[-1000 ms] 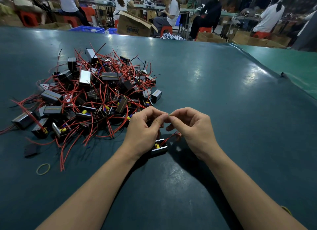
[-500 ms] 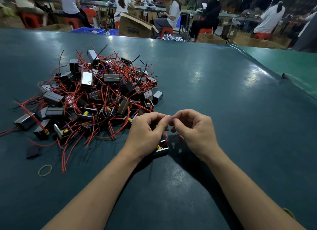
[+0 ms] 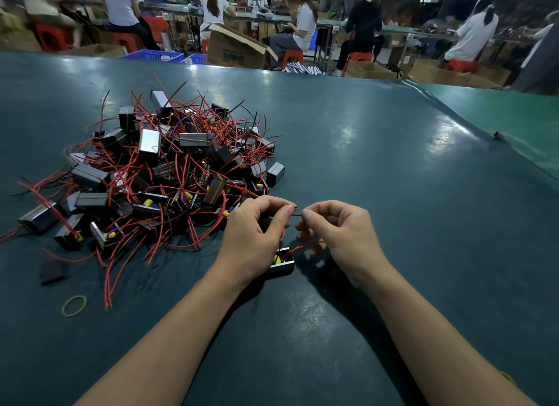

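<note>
Black wire (image 3: pixel 297 214) is pinched at either end by the left hand (image 3: pixel 251 239) and right hand (image 3: pixel 341 239), close together just above a small metal box (image 3: pixel 282 266) on the teal desk (image 3: pixel 393 193).

- Your head-worn camera looks forward and down, close above the pile of wired parts (image 3: pixel 169 175).
- Beyond the pile, it takes in seated workers (image 3: pixel 299 27).

Reaching forward with both bare forearms, wrists turned inward. Pinching a thin wire (image 3: pixel 298 214) between thumb and forefinger of the left hand (image 3: pixel 254 239), remaining fingers curled; pinching its other end with the right hand (image 3: pixel 338 236).
</note>
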Available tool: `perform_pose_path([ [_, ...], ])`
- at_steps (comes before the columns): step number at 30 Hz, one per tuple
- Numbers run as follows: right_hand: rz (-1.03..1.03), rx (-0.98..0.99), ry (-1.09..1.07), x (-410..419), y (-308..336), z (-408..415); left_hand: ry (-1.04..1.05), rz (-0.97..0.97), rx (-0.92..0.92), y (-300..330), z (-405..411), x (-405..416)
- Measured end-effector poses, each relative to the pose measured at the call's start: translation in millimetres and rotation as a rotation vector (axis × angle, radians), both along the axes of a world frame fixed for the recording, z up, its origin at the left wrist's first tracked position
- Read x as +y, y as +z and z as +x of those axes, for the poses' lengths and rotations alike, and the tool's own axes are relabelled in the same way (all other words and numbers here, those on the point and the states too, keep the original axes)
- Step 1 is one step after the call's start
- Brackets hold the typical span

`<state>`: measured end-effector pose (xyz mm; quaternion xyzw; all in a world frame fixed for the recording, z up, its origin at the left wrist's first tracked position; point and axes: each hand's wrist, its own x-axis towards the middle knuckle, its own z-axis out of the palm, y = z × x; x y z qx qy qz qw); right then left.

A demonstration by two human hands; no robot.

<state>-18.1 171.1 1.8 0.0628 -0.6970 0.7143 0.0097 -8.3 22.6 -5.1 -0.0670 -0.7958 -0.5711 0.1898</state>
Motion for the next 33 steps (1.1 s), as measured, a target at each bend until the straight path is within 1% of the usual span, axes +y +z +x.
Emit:
perform_pose_path([
  [5,0.181,0.097,-0.066,0.6,-3.1,-2.2,0.048,-0.094,0.041,-2.9,0.2,-0.5],
  [10,0.454,0.31,-0.123,0.2,-7.9,-2.8,0.08,-0.132,0.053,-4.3,-1.3,-1.6],
  [14,0.457,0.426,-0.115,3.4,-5.3,-2.2,0.055,-0.128,0.051,-2.6,-0.6,-2.0],
  [21,0.403,0.456,-0.108,4.1,-2.1,-0.6,0.037,-0.109,0.072,-0.8,1.7,-1.8],
  [27,0.518,0.673,-0.094,3.8,-4.2,-2.4,0.038,-0.138,0.028,-2.0,0.6,-1.7],
  [29,0.498,0.655,-0.083,5.6,-3.8,-3.3,0.008,-0.144,0.017,-2.6,1.0,-2.9],
  [30,0.47,0.611,-0.071,6.5,-3.2,-3.2,-0.001,-0.142,0.016,-2.9,1.2,-3.3],
  [33,0.349,0.383,-0.016,6.5,-0.2,-2.6,0.006,-0.134,0.041,-3.2,2.7,-3.3],
])
